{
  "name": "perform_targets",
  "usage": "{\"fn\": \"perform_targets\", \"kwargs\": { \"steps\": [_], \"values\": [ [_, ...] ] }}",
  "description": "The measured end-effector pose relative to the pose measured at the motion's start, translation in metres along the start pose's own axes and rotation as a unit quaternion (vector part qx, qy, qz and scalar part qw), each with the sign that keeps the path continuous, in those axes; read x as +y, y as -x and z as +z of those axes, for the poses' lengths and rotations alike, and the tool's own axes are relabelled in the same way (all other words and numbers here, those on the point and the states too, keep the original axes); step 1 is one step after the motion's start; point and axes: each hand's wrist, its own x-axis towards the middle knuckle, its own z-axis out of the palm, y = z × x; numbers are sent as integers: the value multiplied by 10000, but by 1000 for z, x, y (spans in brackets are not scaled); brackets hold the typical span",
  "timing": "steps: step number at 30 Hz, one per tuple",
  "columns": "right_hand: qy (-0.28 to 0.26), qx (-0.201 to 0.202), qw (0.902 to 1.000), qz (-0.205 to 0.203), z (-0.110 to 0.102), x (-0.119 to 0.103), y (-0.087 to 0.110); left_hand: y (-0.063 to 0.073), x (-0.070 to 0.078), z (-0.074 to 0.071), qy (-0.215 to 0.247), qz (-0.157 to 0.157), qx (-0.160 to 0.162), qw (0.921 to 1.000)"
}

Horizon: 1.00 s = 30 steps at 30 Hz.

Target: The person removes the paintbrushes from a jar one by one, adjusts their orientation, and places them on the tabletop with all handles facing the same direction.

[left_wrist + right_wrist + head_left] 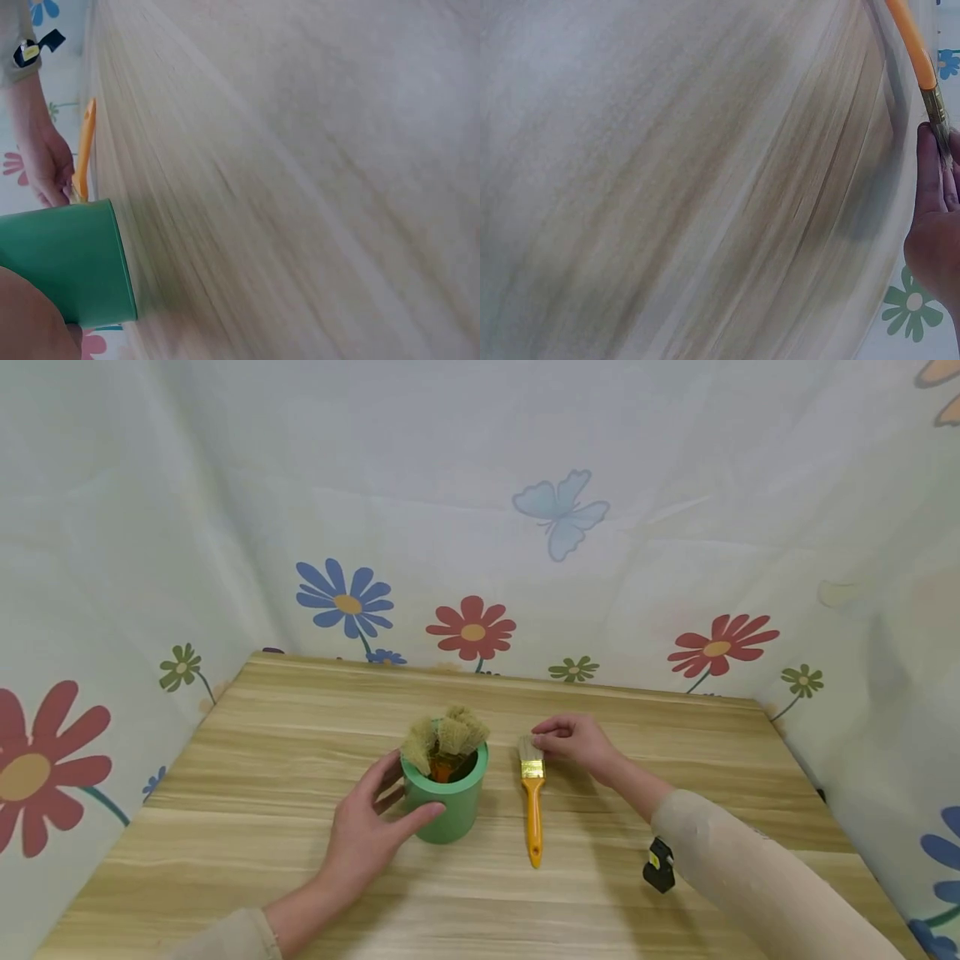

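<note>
My left hand (pixel 367 827) holds a green pot (pixel 450 814) from its left side, the thumb across the near wall and the fingers round the far side. Tan, rough-textured clumps (pixel 457 732) stick out above the rim, with something orange below them. Right of the pot is a paintbrush (pixel 533 806) with a yellow-orange handle (pixel 913 45), its handle end toward me. My right hand (pixel 581 745) pinches its pale bristles between thumb and fingers. In the left wrist view the green pot (pixel 67 262) partly hides the brush's bristle end.
A wood-grain table (pixel 300 735) lies under both hands. White cloth (pixel 420 485) printed with flowers and a butterfly hangs behind it and along both sides. A small black device (pixel 659 866) is attached at my right sleeve (pixel 720 839).
</note>
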Motion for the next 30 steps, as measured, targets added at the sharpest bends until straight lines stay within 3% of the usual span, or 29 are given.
{"fn": "perform_targets", "kwargs": {
  "steps": [10,22,30],
  "values": [
    [13,8,10000,-6,-1,2,1,0,2,4,159,-24,32,9999],
    [-510,156,9985,80,6,9,2,2,3,2,145,-49,61,9999],
    [-213,145,9996,117,6,9,3,2,3,2,149,-51,72,9998]
  ]
}}
